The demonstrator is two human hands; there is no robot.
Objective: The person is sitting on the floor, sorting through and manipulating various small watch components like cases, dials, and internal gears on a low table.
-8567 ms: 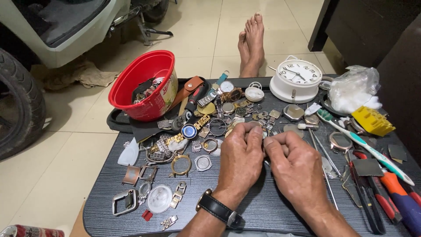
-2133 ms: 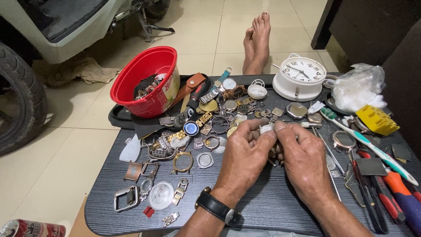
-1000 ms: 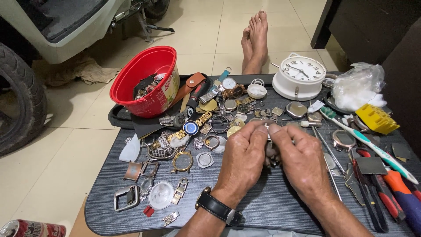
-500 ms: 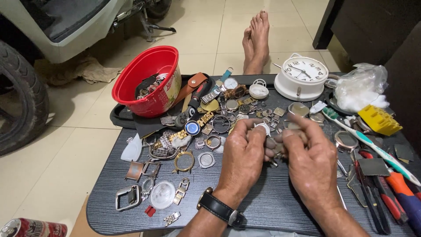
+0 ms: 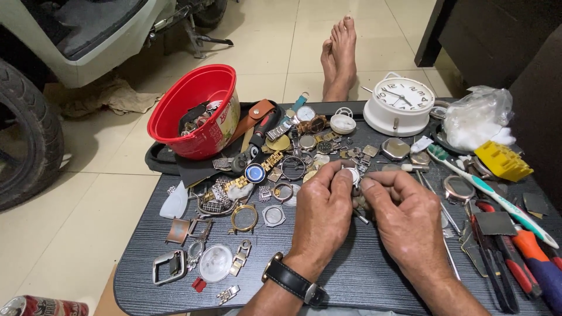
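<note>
A small round watch part [image 5: 352, 174] sits between both hands, just above the middle of the dark table [image 5: 363, 281]. The left hand [image 5: 324, 209] has its fingers closed on the part, and the right hand [image 5: 404, 212] pinches it from the other side. The left wrist wears a black watch [image 5: 288, 279]. Lots of little watch pieces [image 5: 246, 193] lie to the left. A red bowl [image 5: 196, 111] stands farther left. A white clock [image 5: 400, 105] stands at the back, with a toothbrush [image 5: 489, 193] on the right.

A low black wood-grain table [image 5: 363, 281] stood on a tiled floor [image 5: 70, 228]. On it lay scattered watch cases [image 5: 215, 262], a white alarm clock [image 5: 399, 105], a toothbrush [image 5: 492, 193] and red-handled tools [image 5: 515, 263].
</note>
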